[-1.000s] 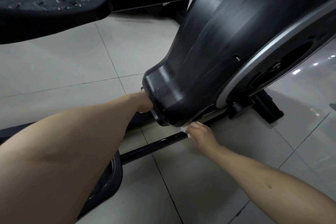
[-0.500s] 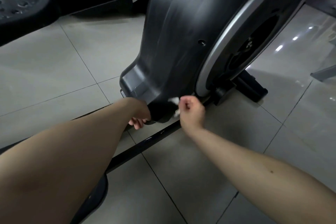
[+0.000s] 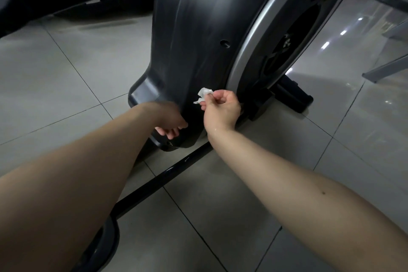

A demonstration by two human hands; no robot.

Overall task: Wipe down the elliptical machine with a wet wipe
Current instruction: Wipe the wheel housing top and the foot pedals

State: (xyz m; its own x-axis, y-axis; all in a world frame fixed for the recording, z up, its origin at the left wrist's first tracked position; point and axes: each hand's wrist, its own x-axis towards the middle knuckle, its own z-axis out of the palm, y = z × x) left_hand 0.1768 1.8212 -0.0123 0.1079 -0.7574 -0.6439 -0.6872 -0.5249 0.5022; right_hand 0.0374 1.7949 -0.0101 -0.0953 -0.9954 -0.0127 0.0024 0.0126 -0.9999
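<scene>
The elliptical machine housing [image 3: 198, 28] is smooth black moulded plastic, its long axis upright and its narrow end at the tiled floor [image 3: 66, 73]. The right hand [image 3: 221, 109] pinches the crumpled white wet wipe [image 3: 204, 95] against the housing's lower side. The left hand [image 3: 171, 121] touches the lower edge; its grip cannot be determined.

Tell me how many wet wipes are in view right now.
1. The white wipe is pinched by the right hand, in front of the elliptical's black housing near its lower end. The left hand shows none, though its palm is hidden.
</scene>
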